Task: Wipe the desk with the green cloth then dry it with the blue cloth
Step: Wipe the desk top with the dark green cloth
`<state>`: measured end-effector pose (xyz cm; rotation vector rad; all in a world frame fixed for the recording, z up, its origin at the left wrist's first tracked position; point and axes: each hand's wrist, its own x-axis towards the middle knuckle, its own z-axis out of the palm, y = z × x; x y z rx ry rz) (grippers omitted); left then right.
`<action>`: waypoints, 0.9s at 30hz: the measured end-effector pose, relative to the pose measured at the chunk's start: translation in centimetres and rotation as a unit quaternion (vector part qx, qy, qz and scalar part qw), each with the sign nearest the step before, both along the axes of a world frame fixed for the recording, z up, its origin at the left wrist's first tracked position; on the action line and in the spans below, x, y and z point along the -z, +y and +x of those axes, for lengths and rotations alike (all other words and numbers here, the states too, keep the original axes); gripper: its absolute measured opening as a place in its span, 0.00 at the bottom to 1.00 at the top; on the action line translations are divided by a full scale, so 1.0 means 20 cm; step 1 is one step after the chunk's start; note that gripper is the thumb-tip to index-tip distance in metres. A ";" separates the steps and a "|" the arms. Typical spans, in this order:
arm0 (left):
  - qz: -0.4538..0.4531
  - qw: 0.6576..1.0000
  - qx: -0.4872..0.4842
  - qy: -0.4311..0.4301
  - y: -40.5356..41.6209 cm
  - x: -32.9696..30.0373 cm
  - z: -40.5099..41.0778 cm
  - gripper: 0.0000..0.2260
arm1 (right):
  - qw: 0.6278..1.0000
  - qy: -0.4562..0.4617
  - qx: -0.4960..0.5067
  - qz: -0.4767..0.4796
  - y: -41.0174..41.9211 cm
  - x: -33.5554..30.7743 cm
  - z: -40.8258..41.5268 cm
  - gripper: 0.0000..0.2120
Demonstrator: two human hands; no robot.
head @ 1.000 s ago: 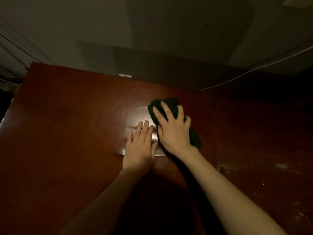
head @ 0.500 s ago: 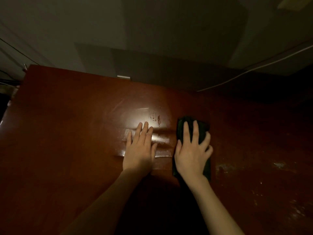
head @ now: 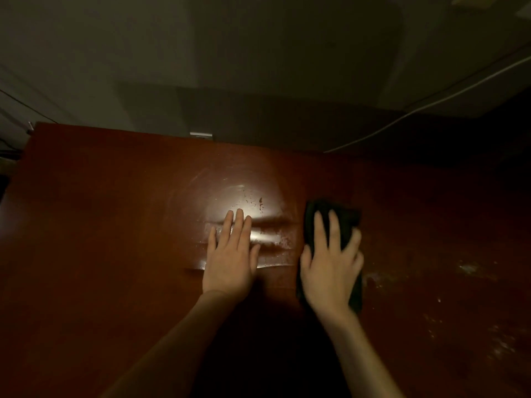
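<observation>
Right of the flat, bracing left hand (head: 230, 262), the right hand (head: 330, 271) presses the cloth (head: 349, 218) flat-fingered on the table (head: 100, 225): wiping step; smears beyond the cloth probably come next.

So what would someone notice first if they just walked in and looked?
Probably the two hands on the reddish-brown desk. The right hand presses a dark cloth flat, and the left hand lies flat beside it. Between and above them, a shiny wet patch catches the light.
</observation>
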<state>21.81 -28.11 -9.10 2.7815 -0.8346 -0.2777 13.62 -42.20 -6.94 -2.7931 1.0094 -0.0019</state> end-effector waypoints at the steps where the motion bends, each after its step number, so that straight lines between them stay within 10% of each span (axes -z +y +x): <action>1: 0.000 1.000 0.000 0.001 0.00 0.00 0.00 0.25 | 1.000 0.005 0.011 0.008 0.05 0.01 -0.07 0.33; 12: -0.015 1.000 -0.001 -0.012 0.01 0.02 -0.01 0.28 | 0.998 0.055 0.005 0.032 -0.41 -0.04 0.39 0.31; 22: -0.008 1.000 0.006 -0.014 0.01 0.02 -0.02 0.27 | 0.999 0.019 -0.042 -0.026 0.26 0.02 -0.45 0.42; 27: -0.011 1.000 0.009 -0.004 0.00 0.00 -0.01 0.26 | 0.997 0.021 -0.063 -0.050 0.17 0.00 -0.35 0.30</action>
